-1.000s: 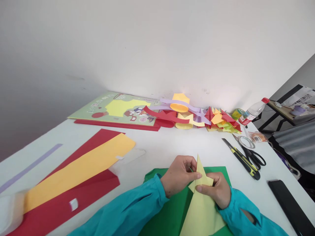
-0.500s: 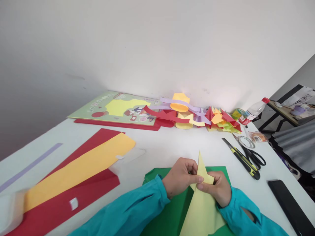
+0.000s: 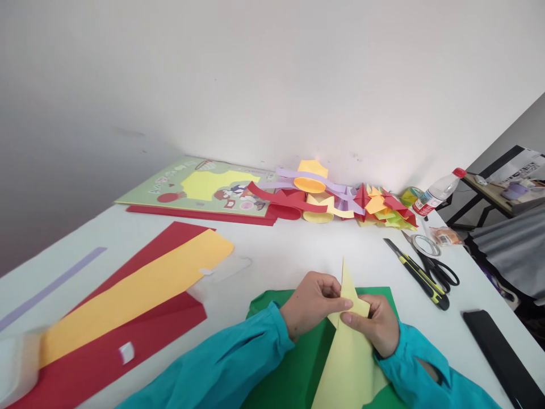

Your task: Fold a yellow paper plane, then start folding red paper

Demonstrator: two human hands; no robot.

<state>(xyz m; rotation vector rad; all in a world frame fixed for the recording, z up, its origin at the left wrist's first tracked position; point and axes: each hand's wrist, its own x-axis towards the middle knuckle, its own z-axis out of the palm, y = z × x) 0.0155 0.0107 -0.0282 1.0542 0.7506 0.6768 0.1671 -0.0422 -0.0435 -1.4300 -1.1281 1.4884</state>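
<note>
A pale yellow sheet of paper (image 3: 347, 363), folded to a narrow point at its top, is held between both hands in the head view. My left hand (image 3: 313, 304) pinches it from the left, thumb lying across the fold just below the tip. From the right, my right hand (image 3: 377, 321) grips it with the thumb on the front; its other fingers are mostly hidden behind the paper. Beneath lies green paper (image 3: 293, 369) on the white table.
Red paper (image 3: 170, 335) and an orange strip (image 3: 149, 284) lie at left. A utility knife (image 3: 419, 275), scissors (image 3: 443, 272), tape roll (image 3: 426, 245) and black case (image 3: 502, 352) sit at right. Paper crowns (image 3: 313, 176), a printed pad (image 3: 166, 184) and a bottle (image 3: 438, 192) stand near the wall.
My left thumb has shifted up slightly along the fold. Both hands keep hold of the yellow paper, and its tip has risen a little.
</note>
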